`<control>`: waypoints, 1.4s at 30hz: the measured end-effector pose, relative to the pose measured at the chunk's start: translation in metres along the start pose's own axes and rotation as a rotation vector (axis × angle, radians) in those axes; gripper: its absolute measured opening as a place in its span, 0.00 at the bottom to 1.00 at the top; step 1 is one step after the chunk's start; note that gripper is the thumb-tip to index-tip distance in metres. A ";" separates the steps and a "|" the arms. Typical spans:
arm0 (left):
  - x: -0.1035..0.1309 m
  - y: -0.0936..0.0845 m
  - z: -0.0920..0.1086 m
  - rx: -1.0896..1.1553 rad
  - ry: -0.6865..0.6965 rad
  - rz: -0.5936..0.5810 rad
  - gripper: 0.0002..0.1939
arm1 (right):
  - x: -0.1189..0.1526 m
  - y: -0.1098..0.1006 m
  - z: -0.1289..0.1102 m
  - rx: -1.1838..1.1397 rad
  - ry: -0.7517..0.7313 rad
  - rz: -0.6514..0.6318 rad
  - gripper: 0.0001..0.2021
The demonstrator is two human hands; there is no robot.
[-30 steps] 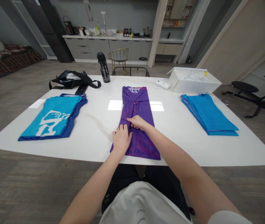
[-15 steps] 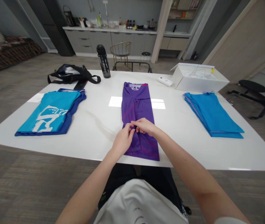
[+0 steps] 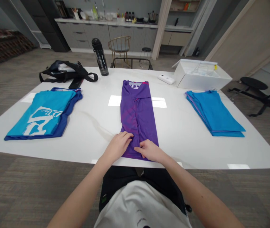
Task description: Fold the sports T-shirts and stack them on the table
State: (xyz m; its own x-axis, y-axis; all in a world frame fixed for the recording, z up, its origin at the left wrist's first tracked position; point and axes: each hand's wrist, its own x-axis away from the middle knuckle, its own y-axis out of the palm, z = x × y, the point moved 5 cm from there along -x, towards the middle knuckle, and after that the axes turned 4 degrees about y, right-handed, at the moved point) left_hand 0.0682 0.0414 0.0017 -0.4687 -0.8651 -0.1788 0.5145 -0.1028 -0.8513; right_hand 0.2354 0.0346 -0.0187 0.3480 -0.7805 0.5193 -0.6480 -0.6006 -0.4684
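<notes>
A purple shirt (image 3: pixel 145 117), folded into a long narrow strip, lies in front of me with its collar at the far end. A white crest shows below the collar, and a lengthwise fold edge runs down the middle. My left hand (image 3: pixel 118 145) rests on the shirt's near left part, fingers stretched over the cloth and thumb apart. Lower and to the right, my right hand (image 3: pixel 150 150) touches the near end, one finger stretched left across the cloth and the others bent. Neither hand visibly lifts the fabric.
On the white table (image 3: pixel 97 110), a folded turquoise shirt (image 3: pixel 47 110) lies on dark blue cloth at left; folded blue clothing (image 3: pixel 217 112) lies right. Farther back are a black bag (image 3: pixel 66 71), a phone (image 3: pixel 75 83), a bottle (image 3: pixel 100 58), a white device (image 3: pixel 166 79) and a white box (image 3: pixel 201 77).
My hands have moved apart and toward me along the shirt, the right one farther down. Their fingers were together at the fold edge before. The camera view has shifted slightly.
</notes>
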 end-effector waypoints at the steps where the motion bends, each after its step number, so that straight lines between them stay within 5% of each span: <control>1: -0.005 0.002 0.000 -0.054 0.015 -0.036 0.11 | 0.002 0.003 0.002 -0.024 -0.001 0.005 0.22; 5: -0.006 -0.003 0.010 -0.155 0.045 -0.131 0.13 | 0.012 0.012 0.009 -0.171 -0.003 -0.007 0.21; 10: 0.030 -0.017 0.028 -0.073 0.088 -0.126 0.26 | 0.025 0.011 0.003 -0.411 0.000 -0.025 0.20; 18: 0.062 0.001 0.024 -0.289 -0.050 0.106 0.21 | 0.031 0.012 -0.008 -0.589 0.009 -0.050 0.21; 23: 0.086 -0.003 0.015 -0.307 -0.196 0.267 0.18 | 0.039 0.005 0.000 -0.323 -0.012 0.129 0.20; 27: 0.102 -0.004 0.018 -0.252 -0.200 0.297 0.12 | 0.051 0.001 0.000 0.216 -0.010 0.369 0.20; 30: 0.108 -0.005 0.026 -0.256 -0.171 0.300 0.10 | 0.056 0.008 -0.002 0.494 0.007 0.422 0.18; 42: 0.111 -0.004 0.037 -0.316 -0.176 0.188 0.07 | 0.064 0.018 -0.002 0.669 -0.012 0.472 0.15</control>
State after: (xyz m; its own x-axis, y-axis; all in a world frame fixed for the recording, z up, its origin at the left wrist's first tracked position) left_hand 0.0406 -0.0724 0.0037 -0.2436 -0.9280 -0.2818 0.3208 0.1971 -0.9264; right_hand 0.2451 -0.0260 0.0074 0.1501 -0.9765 0.1550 -0.1877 -0.1820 -0.9652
